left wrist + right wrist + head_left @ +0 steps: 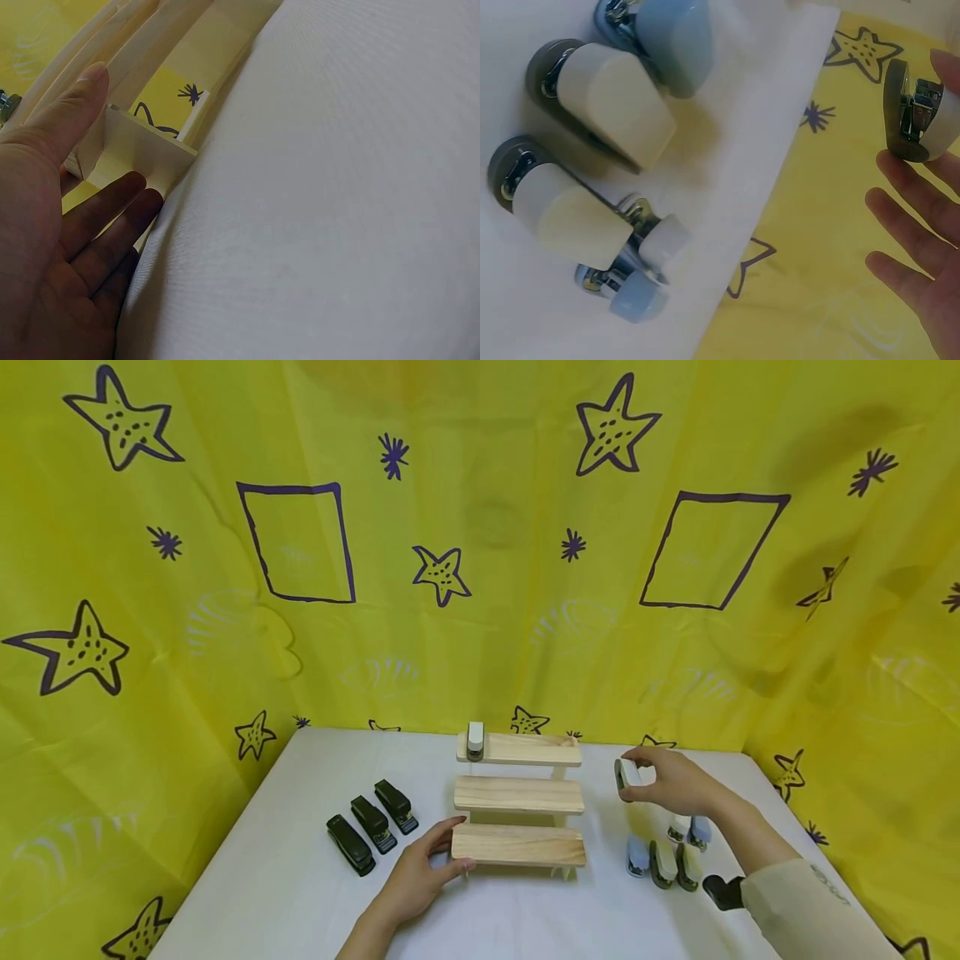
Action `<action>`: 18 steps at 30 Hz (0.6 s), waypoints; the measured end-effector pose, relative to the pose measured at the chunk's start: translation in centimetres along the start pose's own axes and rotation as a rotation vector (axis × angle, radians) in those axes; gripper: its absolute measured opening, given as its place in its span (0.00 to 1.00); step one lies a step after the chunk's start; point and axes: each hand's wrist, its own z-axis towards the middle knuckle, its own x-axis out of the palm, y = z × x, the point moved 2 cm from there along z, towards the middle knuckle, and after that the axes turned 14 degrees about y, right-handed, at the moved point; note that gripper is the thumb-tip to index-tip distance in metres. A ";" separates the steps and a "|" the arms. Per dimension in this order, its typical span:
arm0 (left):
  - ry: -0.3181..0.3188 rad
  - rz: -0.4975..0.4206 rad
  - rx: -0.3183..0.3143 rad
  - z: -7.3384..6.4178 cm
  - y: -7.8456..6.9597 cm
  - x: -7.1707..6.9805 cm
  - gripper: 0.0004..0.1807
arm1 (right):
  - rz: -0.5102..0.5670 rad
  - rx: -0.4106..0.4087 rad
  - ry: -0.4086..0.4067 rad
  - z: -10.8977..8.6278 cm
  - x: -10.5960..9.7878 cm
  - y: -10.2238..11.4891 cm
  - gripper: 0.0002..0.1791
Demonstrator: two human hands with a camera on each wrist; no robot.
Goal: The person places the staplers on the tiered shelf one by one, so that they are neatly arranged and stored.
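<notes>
My left hand (418, 872) grips the left end of the bottom step of a three-tier wooden stand (519, 793), thumb along the front edge and index finger at the back. The left wrist view shows the other fingers beside the stand's side support (146, 141). Raised to the right of the stand, my right hand (675, 783) pinches a white stapler with a grey base (628, 775) between thumb and fingers. In the right wrist view this stapler (895, 112) has its metal front showing. Another white stapler (476, 739) stands at the left of the top tier.
Three black staplers (370, 822) lie in a slanted row left of the stand. Below my right hand, several white and blue staplers (662, 864) are grouped on the white table (300, 893). A black object (723, 892) lies near my right sleeve. Yellow cloth (495, 652) surrounds the table.
</notes>
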 end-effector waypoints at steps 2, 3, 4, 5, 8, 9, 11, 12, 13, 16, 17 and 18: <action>0.001 -0.005 -0.002 0.0 -0.1 -0.1 0.37 | -0.006 0.000 0.001 0.1 -0.3 0.5 0.41; 0.002 -0.007 -0.003 0.0 -0.1 -0.1 0.37 | -0.010 0.000 0.004 0.1 -0.4 0.7 0.41; 0.003 -0.008 -0.003 0.0 -0.1 -0.1 0.38 | -0.009 -0.001 0.005 0.1 -0.5 1.0 0.41; 0.004 -0.008 -0.003 0.0 -0.1 -0.1 0.38 | -0.004 -0.006 0.005 0.1 -0.7 1.3 0.41; 0.005 -0.006 -0.004 0.0 -0.2 -0.1 0.38 | 0.005 -0.018 0.006 0.1 -1.1 2.0 0.42; 0.005 -0.004 -0.005 0.0 -0.2 -0.1 0.38 | 0.007 -0.025 0.005 0.2 -1.3 2.2 0.42; 0.005 -0.005 -0.006 0.0 -0.2 -0.1 0.38 | 0.005 -0.036 -0.001 0.2 -1.5 2.6 0.42; 0.005 -0.006 -0.006 0.0 -0.2 -0.1 0.38 | 0.001 -0.039 -0.004 0.3 -1.6 2.8 0.42; 0.006 -0.007 -0.007 0.0 -0.2 -0.1 0.38 | -0.003 -0.044 -0.007 0.3 -1.7 2.9 0.42; 0.007 -0.017 -0.008 0.0 -0.2 -0.1 0.38 | -0.018 -0.051 -0.017 0.5 -1.9 3.4 0.41; 0.007 -0.017 -0.009 0.0 -0.2 -0.1 0.38 | -0.021 -0.053 -0.019 0.5 -2.0 3.5 0.41; 0.006 -0.018 -0.010 0.0 -0.2 0.0 0.38 | -0.024 -0.054 -0.019 0.6 -2.1 3.7 0.41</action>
